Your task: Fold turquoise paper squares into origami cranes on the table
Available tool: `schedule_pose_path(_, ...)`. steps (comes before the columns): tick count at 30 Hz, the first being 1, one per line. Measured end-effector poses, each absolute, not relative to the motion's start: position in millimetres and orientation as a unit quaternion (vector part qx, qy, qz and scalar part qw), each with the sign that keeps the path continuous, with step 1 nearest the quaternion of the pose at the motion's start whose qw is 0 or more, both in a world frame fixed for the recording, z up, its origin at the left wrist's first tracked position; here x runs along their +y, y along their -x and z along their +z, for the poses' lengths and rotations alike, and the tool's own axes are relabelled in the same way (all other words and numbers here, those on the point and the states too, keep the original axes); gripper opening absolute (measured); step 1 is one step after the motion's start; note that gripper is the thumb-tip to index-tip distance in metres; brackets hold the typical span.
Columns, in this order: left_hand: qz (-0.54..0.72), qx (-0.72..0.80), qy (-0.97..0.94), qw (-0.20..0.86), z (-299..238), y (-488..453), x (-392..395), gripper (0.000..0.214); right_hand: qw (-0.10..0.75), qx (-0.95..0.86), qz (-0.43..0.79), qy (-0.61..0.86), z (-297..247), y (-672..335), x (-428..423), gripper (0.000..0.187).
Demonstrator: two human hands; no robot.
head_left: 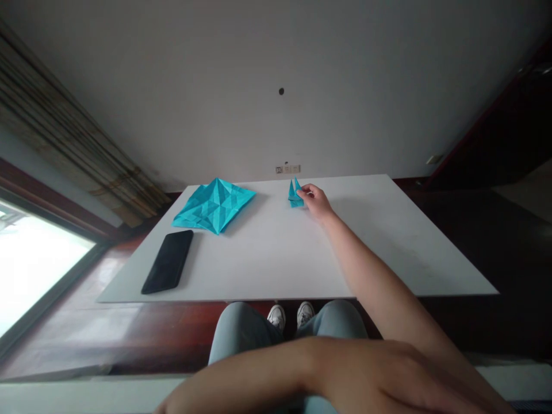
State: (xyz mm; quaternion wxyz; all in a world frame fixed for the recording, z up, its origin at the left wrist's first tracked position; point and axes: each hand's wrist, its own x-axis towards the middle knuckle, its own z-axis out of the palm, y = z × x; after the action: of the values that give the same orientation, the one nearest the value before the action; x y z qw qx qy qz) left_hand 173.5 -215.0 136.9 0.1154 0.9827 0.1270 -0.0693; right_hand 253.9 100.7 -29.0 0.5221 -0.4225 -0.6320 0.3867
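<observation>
My right hand (316, 201) pinches the right side of a small folded turquoise paper figure (295, 202) with two upright points, at the far side of the white table (267, 259). The figure's lower edge seems to be at the tabletop; I cannot tell whether it rests there. Close to the camera, my left arm crosses in front of my body, and my left hand (388, 374) lies over or against my right forearm. Its fingers run out of the bottom of the view, so their pose is hidden. Left of the figure lie creased, partly unfolded turquoise sheets (214, 204).
A black phone (168, 262) lies at the table's left front. Behind the table stands a grey wall with sockets (287, 169). Curtains (64, 121) and a bright window (38, 259) are on the left. My knees (239, 328) are at the table's front edge.
</observation>
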Motion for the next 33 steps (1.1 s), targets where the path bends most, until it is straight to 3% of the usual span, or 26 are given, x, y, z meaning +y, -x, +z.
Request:
schedule_pose_path(3, 0.241, 0.152, -0.905, 0.316, 119, -122, -176, 0.038, 0.541, -0.62, 0.401, 0.403, -28, -251, 101, 0.057)
schedule_pose_path(7, 0.47, 0.454, -0.725, 0.216, 85, -58, -83, 0.024, 0.548, -0.59, 0.437, 0.401, -24, -248, 99, 0.055)
schedule_pose_path(9, 0.467, 0.571, -0.651, 0.18, 65, -39, -34, 0.033, 0.548, -0.588, 0.444, 0.396, -22, -248, 98, 0.055)
schedule_pose_path(11, 0.426, 0.613, -0.632, 0.211, 45, -30, 6, 0.043, 0.548, -0.593, 0.44, 0.393, -20, -249, 96, 0.055)
schedule_pose_path(15, 0.449, 0.525, -0.656, 0.305, 13, -37, 45, 0.036, 0.533, -0.61, 0.43, 0.398, -18, -251, 92, 0.053)
schedule_pose_path(20, 0.502, 0.47, -0.635, 0.353, 0, -41, 54, 0.033, 0.499, -0.671, 0.405, 0.37, -13, -249, 85, 0.046)
schedule_pose_path(27, 0.561, 0.463, -0.586, 0.358, -2, -41, 54, 0.033, 0.475, -0.676, 0.398, 0.4, -14, -245, 76, 0.063)
schedule_pose_path(33, 0.583, 0.425, -0.552, 0.418, -2, -48, 54, 0.025, 0.422, -0.731, 0.354, 0.402, -13, -246, 73, 0.056)
